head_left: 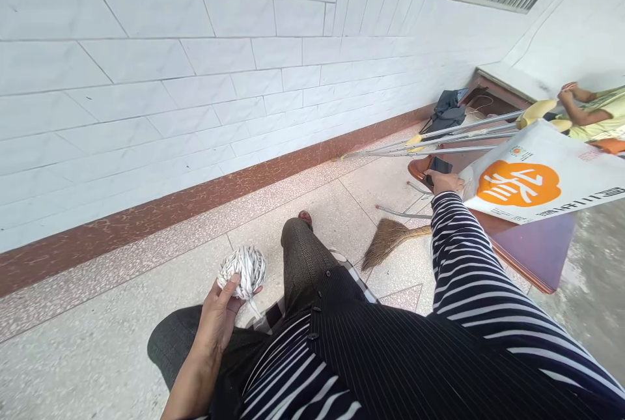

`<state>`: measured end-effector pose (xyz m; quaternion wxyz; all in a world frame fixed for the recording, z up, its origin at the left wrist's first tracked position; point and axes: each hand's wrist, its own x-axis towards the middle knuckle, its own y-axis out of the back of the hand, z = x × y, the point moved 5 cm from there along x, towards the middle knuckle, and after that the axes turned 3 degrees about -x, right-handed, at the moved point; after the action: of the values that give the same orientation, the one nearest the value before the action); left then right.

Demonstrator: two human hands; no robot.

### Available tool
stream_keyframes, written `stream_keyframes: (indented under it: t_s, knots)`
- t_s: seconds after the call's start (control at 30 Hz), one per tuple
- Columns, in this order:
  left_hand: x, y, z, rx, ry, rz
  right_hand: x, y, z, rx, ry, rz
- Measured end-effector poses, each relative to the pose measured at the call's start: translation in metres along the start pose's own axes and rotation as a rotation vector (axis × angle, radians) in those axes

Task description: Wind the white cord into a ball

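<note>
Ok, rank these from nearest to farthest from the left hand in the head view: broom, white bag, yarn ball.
1. Yarn ball: nearest, held in the left hand.
2. Broom: on the floor, to the right of the knees.
3. White bag: farthest, at the right side of the view, beyond the broom.

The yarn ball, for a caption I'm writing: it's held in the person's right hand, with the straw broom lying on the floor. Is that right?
Not quite: the head view shows the yarn ball in the left hand; the right hand is over by the white bag. The straw broom is on the floor, as you say.
</note>
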<state>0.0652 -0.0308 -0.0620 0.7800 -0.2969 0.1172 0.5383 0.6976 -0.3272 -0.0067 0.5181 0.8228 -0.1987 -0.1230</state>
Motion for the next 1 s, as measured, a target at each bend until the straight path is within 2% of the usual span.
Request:
stream_keyframes:
  t_s: [0.1, 0.4, 0.6, 0.83, 1.0]
  knots:
    - [0.002, 0.000, 0.000, -0.011, 0.007, 0.020, -0.004, 0.003, -0.002, -0.021, -0.103, -0.003]
    - [0.001, 0.000, 0.001, -0.030, -0.013, -0.036, -0.009, 0.002, 0.005, -0.026, -0.047, 0.009]
    - [0.002, 0.001, 0.001, -0.012, -0.006, -0.007, -0.013, 0.001, 0.009, -0.028, -0.017, 0.056]
    - [0.007, -0.006, -0.001, 0.021, -0.020, -0.032, -0.022, 0.000, 0.015, -0.020, 0.017, 0.127]
    - [0.005, -0.013, 0.001, 0.035, -0.011, -0.041, -0.020, 0.000, 0.018, -0.024, 0.031, 0.118]
